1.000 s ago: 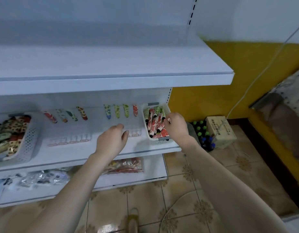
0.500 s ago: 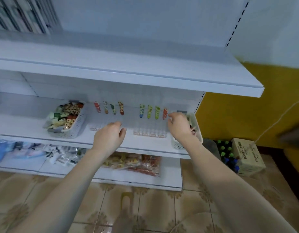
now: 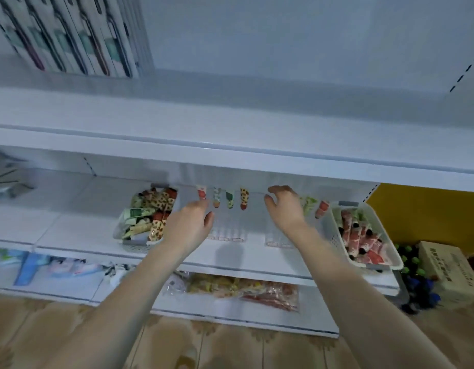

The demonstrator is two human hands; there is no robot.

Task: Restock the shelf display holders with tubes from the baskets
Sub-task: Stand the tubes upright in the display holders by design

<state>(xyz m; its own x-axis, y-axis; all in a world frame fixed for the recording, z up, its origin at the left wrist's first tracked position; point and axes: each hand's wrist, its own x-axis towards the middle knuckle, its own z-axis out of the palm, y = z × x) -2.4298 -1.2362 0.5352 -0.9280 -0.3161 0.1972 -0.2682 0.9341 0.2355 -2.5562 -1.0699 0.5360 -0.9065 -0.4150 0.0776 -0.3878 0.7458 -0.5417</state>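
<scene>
Nearest the camera, two bare forearms reach up from the bottom edge toward the middle shelf [image 3: 70, 235]. The left hand [image 3: 189, 225] hovers palm down over the shelf, just right of the left basket [image 3: 129, 242], its fingers loosely spread and holding nothing. The right hand [image 3: 285, 209] is further in, between the two rows of tubes, its fingers curled and parted with the thumb apart; nothing shows in its grip.

Below them, on the bottom shelf, lies a clear bag [image 3: 244, 291] of packets. On the floor at the right stand dark bottles [image 3: 417, 283] and a carton [image 3: 449, 270].

On the middle shelf, the left basket is heaped with mixed patterned tubes. The right basket [image 3: 334, 233] sits at the shelf's right end, overhanging its front edge, and holds red-and-white tubes [image 3: 361, 241] with dark caps. Between the baskets, clear holders [image 3: 225, 234] run from the front edge toward the back.

At the back of that shelf, four tubes [image 3: 222, 199] stand in a row beyond the left hand. A green tube [image 3: 308, 205] and a red tube [image 3: 322, 209] stand just right of the right hand.

Farthest up, on the top shelf's left end, stand boxed goods [image 3: 70, 35], blurred.
</scene>
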